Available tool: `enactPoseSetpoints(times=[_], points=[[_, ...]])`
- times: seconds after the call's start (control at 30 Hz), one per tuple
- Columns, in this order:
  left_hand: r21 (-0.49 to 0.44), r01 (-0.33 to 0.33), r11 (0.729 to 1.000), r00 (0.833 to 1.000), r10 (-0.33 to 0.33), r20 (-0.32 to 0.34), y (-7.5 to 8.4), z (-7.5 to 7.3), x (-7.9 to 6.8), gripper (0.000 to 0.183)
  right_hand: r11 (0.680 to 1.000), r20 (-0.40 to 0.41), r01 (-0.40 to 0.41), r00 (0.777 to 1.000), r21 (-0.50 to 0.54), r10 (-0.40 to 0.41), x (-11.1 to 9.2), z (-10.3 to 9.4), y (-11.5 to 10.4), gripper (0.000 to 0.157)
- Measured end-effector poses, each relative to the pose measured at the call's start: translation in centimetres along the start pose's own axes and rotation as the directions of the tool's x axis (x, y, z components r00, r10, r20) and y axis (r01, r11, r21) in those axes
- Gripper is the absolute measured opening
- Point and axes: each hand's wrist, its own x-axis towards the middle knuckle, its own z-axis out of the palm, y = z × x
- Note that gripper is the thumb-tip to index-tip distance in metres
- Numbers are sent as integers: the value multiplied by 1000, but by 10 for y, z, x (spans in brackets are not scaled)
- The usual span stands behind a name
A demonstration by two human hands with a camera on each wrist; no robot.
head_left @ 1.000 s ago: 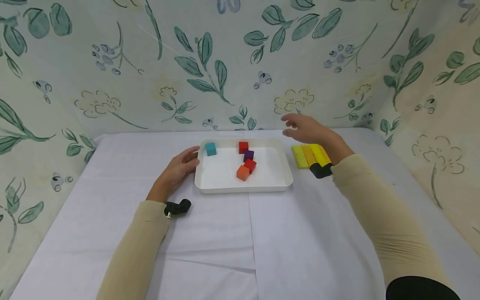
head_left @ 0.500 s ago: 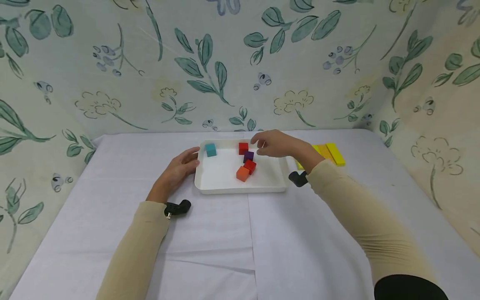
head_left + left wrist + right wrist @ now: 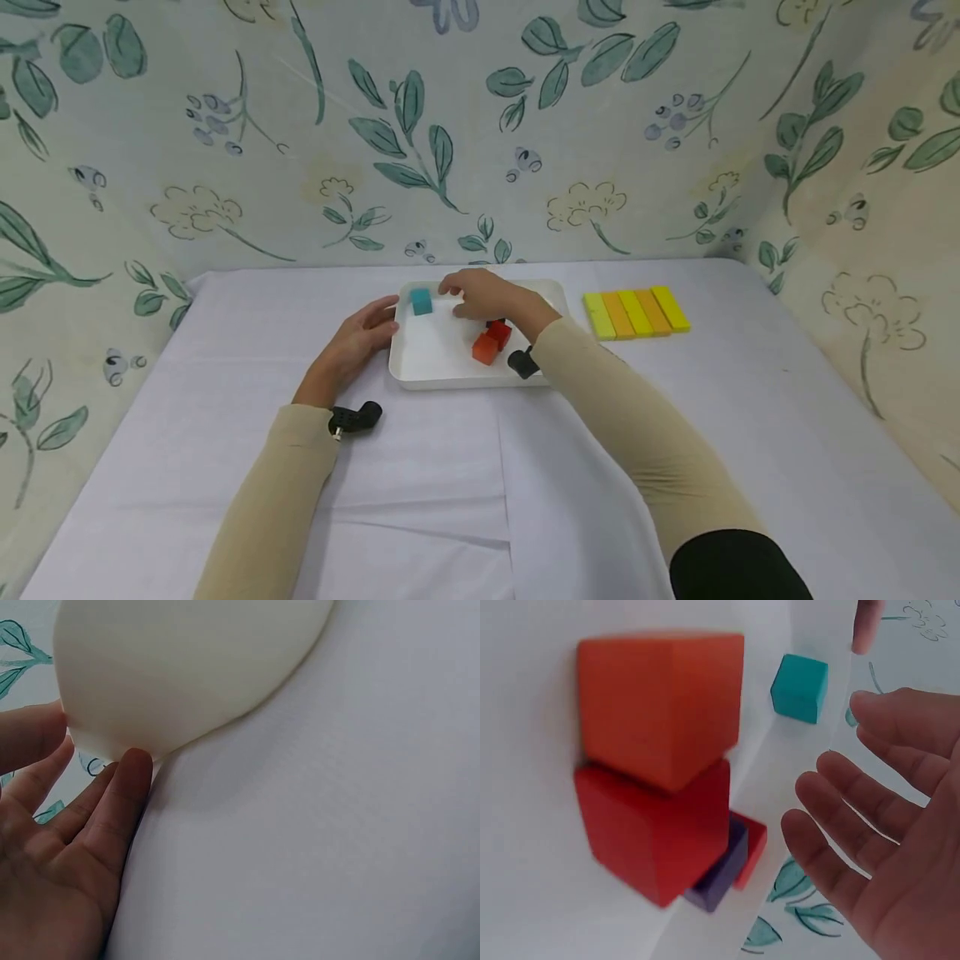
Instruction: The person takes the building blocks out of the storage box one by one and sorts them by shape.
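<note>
My left hand [image 3: 351,348] touches the left end of the white tray [image 3: 450,382], fingers fairly straight along its edge. Over the tray, my right hand [image 3: 491,297] reaches leftward with parted fingers and nothing in them. A teal cube [image 3: 422,302] sits in the tray's far left corner, just left of those fingertips. Below the right hand are an orange cube [image 3: 485,349] and a red cube [image 3: 499,333], side by side. The right wrist view also shows a purple cube [image 3: 720,864] and a second red cube [image 3: 754,844] behind them; the hand mostly hides these two in the head view.
Right of the tray, several yellow and orange flat sticks [image 3: 637,313] lie in a row on the white tablecloth [image 3: 420,483]. A leaf-patterned wall covering [image 3: 450,125] rises at the table's back edge.
My right hand has moved left from above the sticks, across the tray, to beside the teal cube. The sticks have come into full view. My left hand stays at the tray's edge.
</note>
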Motion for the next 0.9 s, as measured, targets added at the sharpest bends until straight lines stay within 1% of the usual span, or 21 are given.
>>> enactPoseSetpoints(times=[0.17,0.3,0.53,0.73,0.9], points=[[-7,4,1000,1000,-4,-1,-2,-1,1,61,1000,-6,-7,1000,16,7,26,15,-12,52],[-10,-8,1000,1000,9,4,-2,-2,2,61,999,-12,-40,999,19,40,38,21,-18,56],[-8,-16,1000,1000,16,2,0,-2,2,61,999,-26,-52,998,-10,52,44,22,-25,57],[-29,-42,999,999,42,15,-1,-2,2,62,998,-16,-41,999,40,42,47,24,-31,49],[-26,-32,999,999,32,9,-3,-2,2,62,993,21,-58,998,98,56,50,28,-31,45]])
